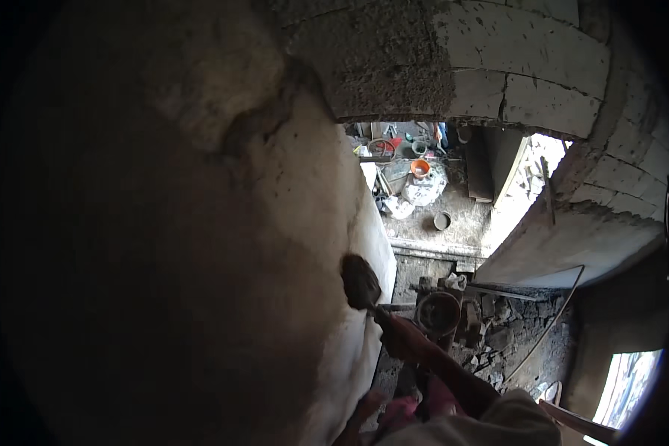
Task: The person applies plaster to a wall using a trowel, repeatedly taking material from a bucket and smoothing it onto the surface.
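My right hand point(401, 338) is closed round the handle of a dark brush point(360, 281). The brush's head lies against or just beside the rough plastered wall point(290, 223), which is patchy and fills the left side of the view. My left hand point(366, 409) is low beside that wall; its fingers are too shadowed and small to read. A round bucket point(437, 314) stands below, just right of my right hand, on what seems a narrow support.
Below lie rubble point(498, 349) and a long thin rod point(543, 327). Through the opening are an orange bucket point(420, 169), pale sacks point(425, 192) and a round container point(441, 221). A block wall with rough plaster point(528, 52) overhangs at the top and right.
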### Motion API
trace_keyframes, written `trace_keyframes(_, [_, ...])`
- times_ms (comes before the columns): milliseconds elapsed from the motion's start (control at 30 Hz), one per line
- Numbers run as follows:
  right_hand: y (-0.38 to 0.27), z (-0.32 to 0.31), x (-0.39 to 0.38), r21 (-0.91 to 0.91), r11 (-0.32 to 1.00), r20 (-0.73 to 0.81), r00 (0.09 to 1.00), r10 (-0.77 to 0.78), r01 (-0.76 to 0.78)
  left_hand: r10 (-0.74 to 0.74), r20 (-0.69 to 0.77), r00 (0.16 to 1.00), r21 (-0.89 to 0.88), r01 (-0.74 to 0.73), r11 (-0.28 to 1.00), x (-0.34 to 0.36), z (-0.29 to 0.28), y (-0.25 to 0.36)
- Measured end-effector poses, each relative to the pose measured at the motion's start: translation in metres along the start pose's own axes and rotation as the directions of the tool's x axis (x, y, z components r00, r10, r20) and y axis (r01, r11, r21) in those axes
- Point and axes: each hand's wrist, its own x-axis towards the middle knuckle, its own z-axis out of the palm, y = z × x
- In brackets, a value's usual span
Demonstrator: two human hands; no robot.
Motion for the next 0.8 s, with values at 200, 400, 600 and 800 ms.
trace_keyframes(200, [-0.103,0.125,-0.015,0.257,0.907,0.069,0.930,-0.361,0.333,0.043,-0.292,0.955,-0.271,-0.126,0.954,-0.029,-0.083,0.093])
trace_keyframes(400, [-0.207,0.196,-0.064,-0.227,0.388,-0.281,0.322,-0.904,0.893,-0.335,-0.399,0.853,-0.470,0.124,0.874,-0.089,-0.105,-0.028])
trace_keyframes(600, [-0.333,0.170,-0.025,-0.975,-0.134,-0.029,-0.699,-0.715,0.178,-0.405,-0.411,0.817,-0.539,0.141,0.830,-0.045,-0.142,0.035])
trace_keyframes(800, [-0.348,0.156,0.187,-0.692,-0.056,0.424,-0.342,-0.839,-0.720,-0.264,-0.354,0.897,-0.469,0.075,0.880,0.016,-0.142,0.113])
